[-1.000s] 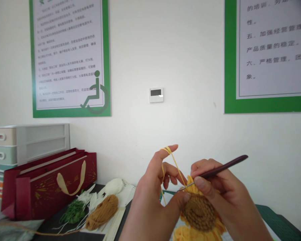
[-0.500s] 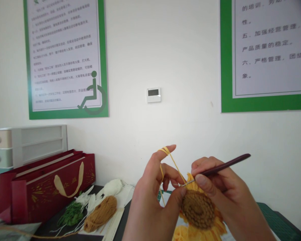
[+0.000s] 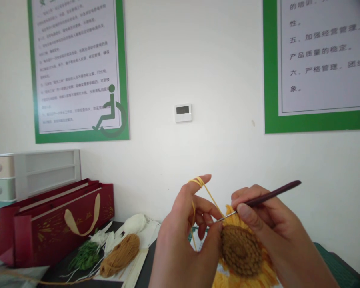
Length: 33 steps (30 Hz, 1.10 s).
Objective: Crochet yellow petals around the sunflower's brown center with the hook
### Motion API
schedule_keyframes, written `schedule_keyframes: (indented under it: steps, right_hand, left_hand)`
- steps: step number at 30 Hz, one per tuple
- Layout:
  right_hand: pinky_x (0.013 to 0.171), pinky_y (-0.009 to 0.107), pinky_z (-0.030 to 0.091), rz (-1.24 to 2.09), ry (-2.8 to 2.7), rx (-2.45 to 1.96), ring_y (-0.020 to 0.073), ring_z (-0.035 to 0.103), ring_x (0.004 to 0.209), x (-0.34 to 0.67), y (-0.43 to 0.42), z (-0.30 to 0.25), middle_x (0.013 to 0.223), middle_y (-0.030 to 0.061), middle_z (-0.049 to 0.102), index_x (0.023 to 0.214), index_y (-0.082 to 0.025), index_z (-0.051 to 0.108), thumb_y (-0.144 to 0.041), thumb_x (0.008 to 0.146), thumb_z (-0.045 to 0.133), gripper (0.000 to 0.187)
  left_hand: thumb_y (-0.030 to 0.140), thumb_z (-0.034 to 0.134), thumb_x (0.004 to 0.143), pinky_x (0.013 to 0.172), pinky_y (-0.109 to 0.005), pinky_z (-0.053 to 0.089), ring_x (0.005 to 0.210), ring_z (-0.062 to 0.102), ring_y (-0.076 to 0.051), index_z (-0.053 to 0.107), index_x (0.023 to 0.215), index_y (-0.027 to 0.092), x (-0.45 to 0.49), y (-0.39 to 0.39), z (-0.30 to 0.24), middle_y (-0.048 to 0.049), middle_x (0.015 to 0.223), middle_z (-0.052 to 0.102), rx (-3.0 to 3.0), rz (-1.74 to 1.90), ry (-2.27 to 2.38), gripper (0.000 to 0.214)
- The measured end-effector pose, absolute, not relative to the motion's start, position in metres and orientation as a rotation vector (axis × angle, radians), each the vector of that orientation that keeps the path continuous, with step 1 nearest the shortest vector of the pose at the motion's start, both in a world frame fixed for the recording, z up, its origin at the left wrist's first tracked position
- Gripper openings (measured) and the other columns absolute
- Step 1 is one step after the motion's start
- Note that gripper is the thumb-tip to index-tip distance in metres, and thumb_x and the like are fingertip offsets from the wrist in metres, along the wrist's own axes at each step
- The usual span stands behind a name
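Note:
A crocheted sunflower (image 3: 242,251), with a round brown centre and yellow petals, hangs between my hands. Thumb and fingers of my left hand (image 3: 187,232) pinch its upper left edge. Yellow yarn (image 3: 211,195) is wound round the raised left index finger and runs down to the work. My right hand (image 3: 267,228) grips a crochet hook (image 3: 271,195) with a dark purple handle. The hook's metal shaft points left and its tip lies at the left fingertips, by the yarn. Part of the flower's right side is hidden behind my right hand.
On the dark table at left lie a brown yarn skein (image 3: 120,256), white yarn (image 3: 135,224) and green yarn (image 3: 85,256). A dark red gift bag (image 3: 60,228) stands behind them, near a drawer unit (image 3: 48,170). A green cutting mat (image 3: 336,264) shows at right.
The hook and my right hand have shifted slightly right and up. The flower has moved a little right with them. My left hand still pinches its edge.

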State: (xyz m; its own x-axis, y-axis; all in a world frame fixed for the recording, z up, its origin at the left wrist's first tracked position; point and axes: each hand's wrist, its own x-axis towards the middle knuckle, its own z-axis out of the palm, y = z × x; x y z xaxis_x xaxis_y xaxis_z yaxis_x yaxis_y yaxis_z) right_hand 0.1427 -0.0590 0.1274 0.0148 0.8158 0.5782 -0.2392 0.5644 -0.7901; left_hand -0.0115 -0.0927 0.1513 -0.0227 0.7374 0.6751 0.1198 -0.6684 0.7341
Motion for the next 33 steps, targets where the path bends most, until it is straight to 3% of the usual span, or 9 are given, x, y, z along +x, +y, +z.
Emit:
schedule_keyframes:
  steps: [8,13,18,23,30,33]
  right_hand:
    - [0.053,0.017,0.046,0.913,-1.331,-0.525,0.0106,0.057,0.062,0.141,-0.062,0.127,0.074,-0.0013,0.063,0.089,-0.028,0.068,-0.047,0.085,0.075,0.021]
    - [0.055,0.016,0.05,0.777,-1.478,-0.437,0.0099,0.062,0.066,0.149,-0.051,0.12,0.086,-0.001,0.065,0.097,-0.03,0.067,-0.039,0.094,0.066,0.009]
    - [0.068,0.018,0.055,0.52,-1.54,-0.418,0.0119,0.067,0.083,0.149,-0.049,0.124,0.097,-0.0005,0.065,0.096,-0.03,0.066,-0.03,0.096,0.063,0.002]
    - [0.084,0.03,0.053,-0.055,-1.603,-0.437,0.0189,0.063,0.103,0.151,-0.051,0.129,0.106,0.0028,0.063,0.089,-0.027,0.065,-0.02,0.089,0.07,0.009]
    - [0.07,0.033,0.052,-0.488,-1.597,-0.343,0.0161,0.06,0.079,0.145,-0.055,0.129,0.083,0.0007,0.065,0.087,-0.021,0.064,-0.002,0.08,0.072,0.023]
    - [0.066,0.032,0.052,-0.511,-1.453,-0.204,0.0147,0.061,0.073,0.137,-0.054,0.125,0.081,0.0001,0.067,0.097,-0.021,0.071,0.006,0.073,0.071,0.036]
  left_hand:
    - [0.011,0.064,0.084,0.076,-0.03,0.048,0.075,0.061,-0.015,0.058,0.126,0.026,-0.009,-0.093,0.154,0.0017,0.08,0.063,1.71,1.684,0.825,0.045]
    - [0.012,0.071,0.082,0.078,-0.03,0.048,0.076,0.061,-0.015,0.049,0.137,0.027,-0.01,-0.092,0.154,0.0031,0.077,0.063,1.581,1.65,0.721,0.061]
    - [0.01,0.079,0.077,0.074,-0.03,0.048,0.074,0.062,-0.016,0.031,0.152,0.029,-0.013,-0.089,0.154,0.004,0.073,0.064,1.446,1.645,0.623,0.091]
    - [0.006,0.08,0.074,0.069,-0.025,0.049,0.068,0.062,-0.013,0.02,0.157,0.034,-0.011,-0.084,0.156,0.0034,0.075,0.068,1.288,1.72,0.591,0.106]
    - [0.002,0.082,0.073,0.066,-0.025,0.052,0.064,0.063,-0.012,0.018,0.157,0.032,0.0,-0.086,0.157,0.0027,0.072,0.071,1.216,1.736,0.526,0.11]
    - [0.002,0.084,0.07,0.06,-0.022,0.049,0.058,0.059,-0.01,0.021,0.156,0.022,-0.001,-0.087,0.159,0.0017,0.07,0.071,1.152,1.614,0.467,0.108]
